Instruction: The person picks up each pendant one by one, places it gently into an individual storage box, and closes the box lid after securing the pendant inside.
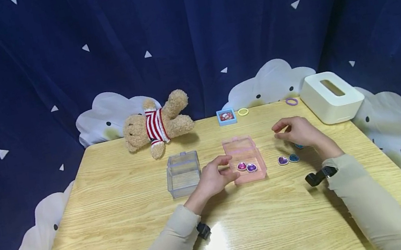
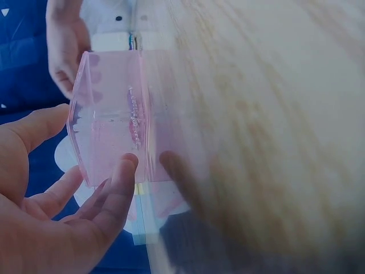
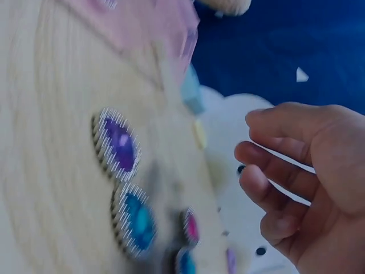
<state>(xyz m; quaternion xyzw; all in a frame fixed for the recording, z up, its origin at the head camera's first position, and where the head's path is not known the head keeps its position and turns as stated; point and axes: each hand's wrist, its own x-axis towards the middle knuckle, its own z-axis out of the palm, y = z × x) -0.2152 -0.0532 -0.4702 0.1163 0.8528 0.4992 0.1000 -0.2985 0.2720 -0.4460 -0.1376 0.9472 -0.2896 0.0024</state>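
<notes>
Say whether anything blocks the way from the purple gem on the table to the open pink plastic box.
Nothing visible but the right wall of the rectangular pink plastic box; only wooden tabletop separates it from the rounded, silver-rimmed purple gem, and the left hand is at the box's other side.

White glare on tabletop (image 1: 250, 223), soft shadows, dim wrist views, right one blurred
</notes>
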